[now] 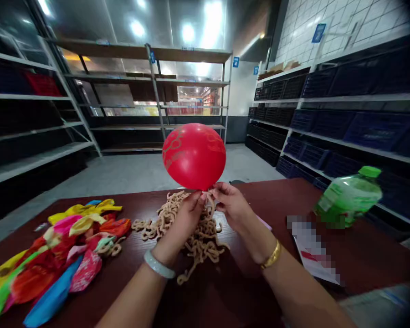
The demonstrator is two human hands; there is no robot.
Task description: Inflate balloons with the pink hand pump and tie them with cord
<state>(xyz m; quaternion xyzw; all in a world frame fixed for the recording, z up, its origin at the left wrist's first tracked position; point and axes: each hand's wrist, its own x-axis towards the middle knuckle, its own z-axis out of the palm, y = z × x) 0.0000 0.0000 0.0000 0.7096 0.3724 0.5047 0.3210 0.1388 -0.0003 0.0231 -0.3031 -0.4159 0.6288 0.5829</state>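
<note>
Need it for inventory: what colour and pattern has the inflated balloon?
The inflated balloon is red with brownish printed markings, clearest in the head view.

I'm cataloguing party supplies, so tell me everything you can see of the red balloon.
The red balloon is inflated, rounded and glossy, apparently thin rubber, with brownish-gold printing on its left and right parts, too blurred to read. It is held neck down above the dark table. The left hand pinches its neck; the right hand's fingertips are close beside, with a tan strand; whether they touch the balloon is unclear.
</note>
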